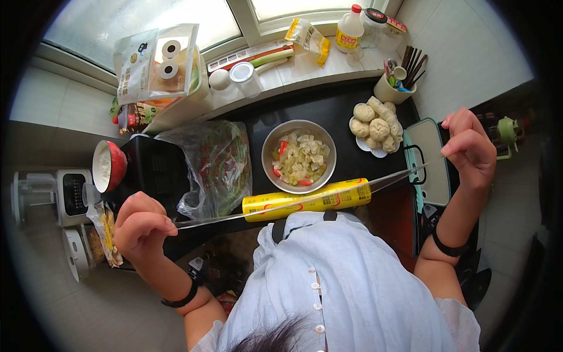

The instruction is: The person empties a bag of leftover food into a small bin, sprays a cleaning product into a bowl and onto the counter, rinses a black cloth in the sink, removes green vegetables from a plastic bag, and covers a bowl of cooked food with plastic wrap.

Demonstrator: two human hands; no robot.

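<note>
Between my two hands stretches a strip of clear cling film (pixel 393 177), pulled taut and gathered narrow. My left hand (pixel 143 224) pinches one end at the lower left. At the right, my right hand (pixel 470 147) pinches the other end, raised higher. Behind the film, near the counter's front edge, lies a yellow cling film roll (pixel 272 206) bearing writing. Just beyond the roll stands a round metal bowl (pixel 265 154) of chopped pale cabbage-like vegetable with red pieces. Whether the film still joins the roll is hard to tell.
Steamed buns (pixel 378 129) fill a white plate (pixel 379 152) at the right, by a chopstick holder (pixel 387 93) and cutting board (pixel 429 163). Leafy produce in a plastic bag (pixel 222 171) lies left of the bowl. A red bowl (pixel 118 167) sits on a black appliance (pixel 154 163).
</note>
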